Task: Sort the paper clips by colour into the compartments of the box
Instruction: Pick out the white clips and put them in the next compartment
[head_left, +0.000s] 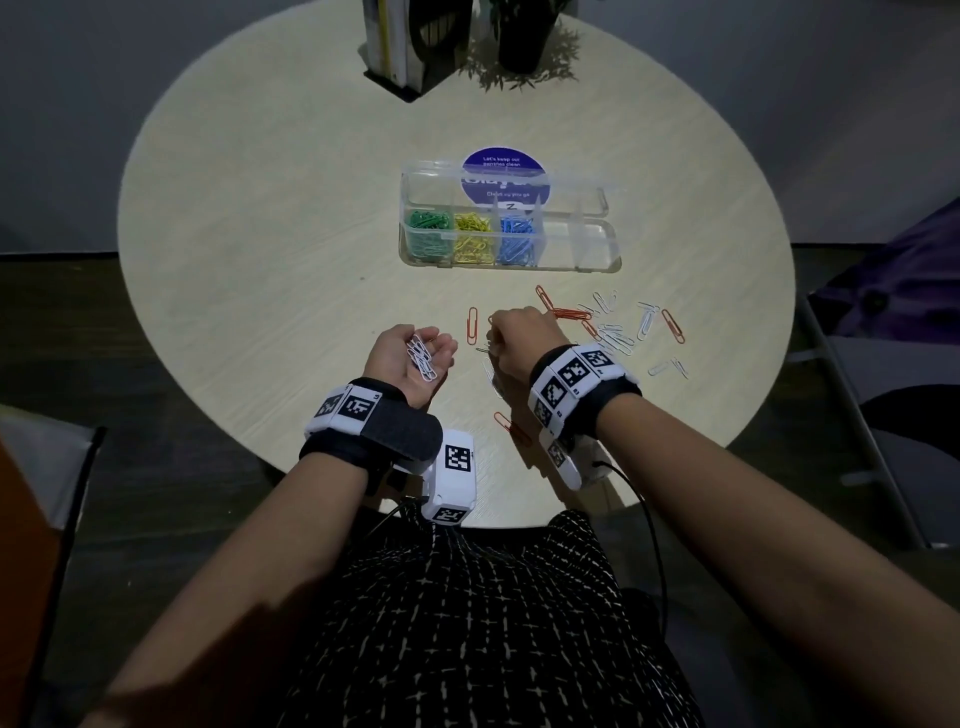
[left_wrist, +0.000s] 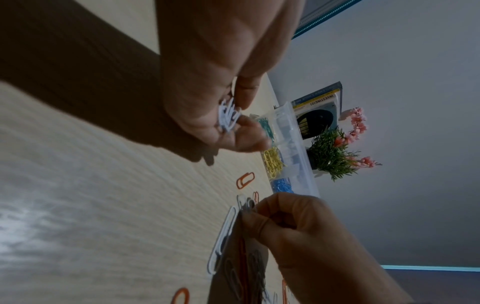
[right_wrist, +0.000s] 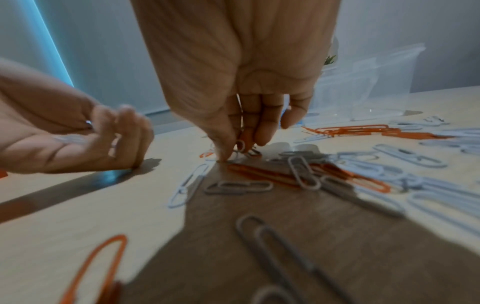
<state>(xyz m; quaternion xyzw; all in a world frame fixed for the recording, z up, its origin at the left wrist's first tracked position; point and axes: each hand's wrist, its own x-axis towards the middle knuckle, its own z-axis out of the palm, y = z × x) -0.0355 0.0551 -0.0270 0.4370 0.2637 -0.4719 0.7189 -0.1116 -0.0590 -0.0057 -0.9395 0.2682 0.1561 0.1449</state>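
The clear compartment box (head_left: 597, 265) stands open mid-table, holding green clips (head_left: 428, 228), yellow clips (head_left: 474, 234) and blue clips (head_left: 517, 236); its two right compartments look bare. My left hand (head_left: 423, 345) lies palm up and cupped round several white clips (head_left: 422, 358), also seen as the white clips (left_wrist: 227, 117) in the left wrist view. My right hand (head_left: 496, 338) points fingertips down at the table. Its thumb and forefinger pinch a white clip (right_wrist: 240, 145). Loose white clips (head_left: 615, 335) and orange clips (head_left: 569, 313) lie scattered around it.
A plant pot (head_left: 522, 41) and a book stand (head_left: 405, 41) sit at the table's far edge. A round blue sticker (head_left: 501, 176) shows through the box lid. One orange clip (head_left: 506, 423) lies near the front edge, under my right wrist.
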